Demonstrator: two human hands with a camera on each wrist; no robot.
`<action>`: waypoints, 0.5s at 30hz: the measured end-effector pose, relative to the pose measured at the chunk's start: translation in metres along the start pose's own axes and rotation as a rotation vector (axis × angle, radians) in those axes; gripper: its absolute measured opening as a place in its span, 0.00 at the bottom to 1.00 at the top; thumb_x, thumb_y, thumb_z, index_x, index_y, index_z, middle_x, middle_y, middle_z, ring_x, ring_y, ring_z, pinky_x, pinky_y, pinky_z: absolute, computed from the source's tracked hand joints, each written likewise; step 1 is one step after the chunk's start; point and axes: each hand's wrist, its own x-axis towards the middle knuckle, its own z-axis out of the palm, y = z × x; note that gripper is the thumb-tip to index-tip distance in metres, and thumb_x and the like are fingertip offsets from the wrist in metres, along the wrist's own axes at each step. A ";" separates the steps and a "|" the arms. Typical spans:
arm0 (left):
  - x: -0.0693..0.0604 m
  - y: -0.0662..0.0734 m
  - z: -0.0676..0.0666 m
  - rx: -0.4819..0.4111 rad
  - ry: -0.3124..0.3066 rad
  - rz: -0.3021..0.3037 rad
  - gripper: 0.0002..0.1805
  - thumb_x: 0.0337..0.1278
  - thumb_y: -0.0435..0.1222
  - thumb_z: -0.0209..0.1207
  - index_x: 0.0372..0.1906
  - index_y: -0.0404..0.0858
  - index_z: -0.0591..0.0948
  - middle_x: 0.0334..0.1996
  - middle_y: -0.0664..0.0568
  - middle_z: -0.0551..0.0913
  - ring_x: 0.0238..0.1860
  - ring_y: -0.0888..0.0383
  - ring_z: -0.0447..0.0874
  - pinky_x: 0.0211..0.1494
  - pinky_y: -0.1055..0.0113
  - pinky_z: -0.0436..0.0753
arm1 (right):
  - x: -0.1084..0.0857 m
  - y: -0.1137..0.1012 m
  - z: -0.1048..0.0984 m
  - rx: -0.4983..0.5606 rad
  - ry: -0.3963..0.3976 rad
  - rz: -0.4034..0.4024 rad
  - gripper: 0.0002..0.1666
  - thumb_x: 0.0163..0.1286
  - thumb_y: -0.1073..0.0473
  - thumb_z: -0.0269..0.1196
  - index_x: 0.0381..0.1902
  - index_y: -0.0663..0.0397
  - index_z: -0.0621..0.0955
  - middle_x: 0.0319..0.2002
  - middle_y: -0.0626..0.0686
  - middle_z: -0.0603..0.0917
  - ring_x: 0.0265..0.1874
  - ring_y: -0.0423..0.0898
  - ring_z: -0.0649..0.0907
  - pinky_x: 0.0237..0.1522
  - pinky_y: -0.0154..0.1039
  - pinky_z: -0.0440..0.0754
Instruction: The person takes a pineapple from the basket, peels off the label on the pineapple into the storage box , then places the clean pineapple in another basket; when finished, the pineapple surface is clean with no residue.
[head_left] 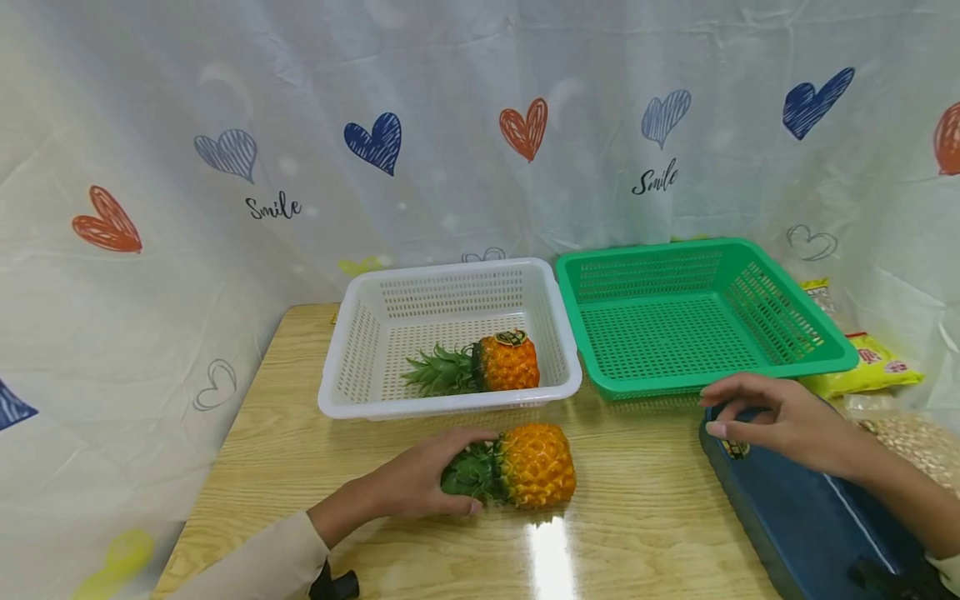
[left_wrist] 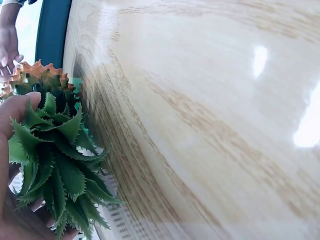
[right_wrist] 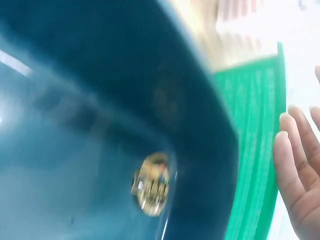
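My left hand grips a small orange pineapple by its green crown, just in front of the white basket. In the left wrist view, the thumb lies across the base of the spiky leaves. Over the far left corner of a dark blue tray hovers my right hand, fingers loosely bent and holding nothing. Inside that corner lies an oval gold-edged label. Another pineapple, bearing a similar dark oval label, lies on its side in the white basket.
A green basket stands right of the white one. Yellow packets and a clear bag of pale pieces lie at the right, beside the tray. Behind the wooden table hangs a white curtain printed with hearts.
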 end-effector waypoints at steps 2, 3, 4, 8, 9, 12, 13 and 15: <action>0.000 0.000 0.000 0.000 -0.003 0.005 0.43 0.60 0.57 0.65 0.76 0.67 0.56 0.76 0.61 0.61 0.72 0.53 0.67 0.69 0.45 0.72 | 0.002 -0.007 0.006 0.024 -0.009 -0.017 0.21 0.70 0.68 0.64 0.59 0.52 0.78 0.49 0.38 0.82 0.40 0.36 0.83 0.32 0.39 0.83; 0.000 0.000 0.000 -0.001 -0.003 0.008 0.43 0.60 0.58 0.65 0.76 0.67 0.56 0.76 0.61 0.61 0.73 0.53 0.66 0.69 0.45 0.72 | 0.003 -0.010 0.010 0.037 -0.016 -0.026 0.21 0.70 0.68 0.64 0.59 0.52 0.78 0.49 0.39 0.82 0.40 0.35 0.83 0.32 0.39 0.83; 0.000 0.000 -0.001 -0.002 -0.004 0.010 0.43 0.60 0.58 0.65 0.76 0.67 0.56 0.76 0.61 0.61 0.73 0.53 0.66 0.69 0.45 0.72 | 0.004 -0.013 0.013 0.051 -0.024 -0.036 0.21 0.70 0.69 0.64 0.59 0.53 0.78 0.49 0.39 0.82 0.40 0.36 0.83 0.32 0.39 0.83; 0.000 0.000 -0.001 -0.003 -0.004 0.013 0.43 0.60 0.58 0.64 0.76 0.66 0.56 0.76 0.61 0.61 0.73 0.53 0.66 0.69 0.45 0.72 | 0.008 -0.028 0.025 0.097 -0.048 -0.059 0.19 0.71 0.66 0.64 0.58 0.51 0.79 0.49 0.41 0.82 0.39 0.40 0.84 0.33 0.39 0.83; 0.000 0.001 -0.001 -0.001 -0.002 0.015 0.43 0.61 0.58 0.64 0.77 0.65 0.56 0.76 0.61 0.61 0.73 0.53 0.66 0.69 0.44 0.72 | 0.009 -0.032 0.028 0.104 -0.049 -0.068 0.18 0.71 0.66 0.64 0.57 0.50 0.79 0.49 0.42 0.82 0.39 0.40 0.84 0.33 0.39 0.83; -0.001 0.001 -0.001 0.006 -0.001 0.013 0.44 0.60 0.57 0.65 0.77 0.64 0.57 0.76 0.60 0.61 0.74 0.52 0.65 0.69 0.44 0.71 | 0.013 -0.041 0.038 0.123 -0.052 -0.095 0.17 0.70 0.65 0.64 0.55 0.48 0.80 0.48 0.45 0.82 0.39 0.41 0.83 0.31 0.39 0.82; -0.002 0.001 -0.001 0.006 -0.001 0.012 0.44 0.60 0.57 0.65 0.77 0.63 0.57 0.76 0.60 0.61 0.74 0.52 0.65 0.69 0.44 0.71 | 0.014 -0.043 0.041 0.131 -0.056 -0.100 0.17 0.70 0.65 0.64 0.55 0.48 0.80 0.49 0.47 0.82 0.39 0.41 0.83 0.31 0.38 0.82; -0.002 0.001 -0.001 0.008 0.000 0.013 0.44 0.60 0.56 0.66 0.78 0.62 0.57 0.76 0.60 0.61 0.74 0.51 0.65 0.69 0.43 0.71 | 0.016 -0.048 0.048 0.152 -0.065 -0.101 0.16 0.71 0.65 0.65 0.54 0.47 0.80 0.48 0.48 0.82 0.39 0.41 0.83 0.31 0.38 0.82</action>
